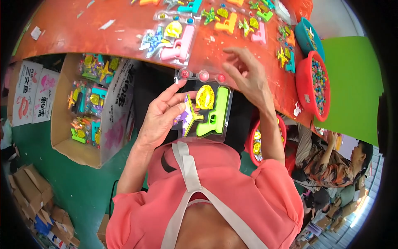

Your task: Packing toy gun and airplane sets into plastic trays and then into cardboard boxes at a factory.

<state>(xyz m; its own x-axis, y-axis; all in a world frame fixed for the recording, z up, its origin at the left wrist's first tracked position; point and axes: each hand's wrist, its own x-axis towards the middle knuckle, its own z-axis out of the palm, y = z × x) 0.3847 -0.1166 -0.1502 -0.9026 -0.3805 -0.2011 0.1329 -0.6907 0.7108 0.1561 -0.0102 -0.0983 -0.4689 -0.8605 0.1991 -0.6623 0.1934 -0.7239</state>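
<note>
My left hand [159, 114] grips a clear plastic blister tray [226, 133] by its left side, over my lap at the table's front edge. Inside lie a lime green toy gun [215, 114], a yellow oval piece [205, 97] and a purple, white and yellow toy plane [188, 114]. Three reddish balls [203, 75] sit in the round pockets along its top. My right hand [248, 76] is raised just beyond the tray's upper right corner, fingers apart and holding nothing. A filled tray with a pink toy gun [178, 45] lies on the table ahead.
More filled trays with toy guns [226, 23] cover the red table [91, 27]. At right stand a red basin of small balls [302, 89] and a teal basin [300, 31]. A red basket [284, 133] is beside my right forearm. A cardboard box [62, 137] holds packed trays at left. Another person [331, 166] sits at right.
</note>
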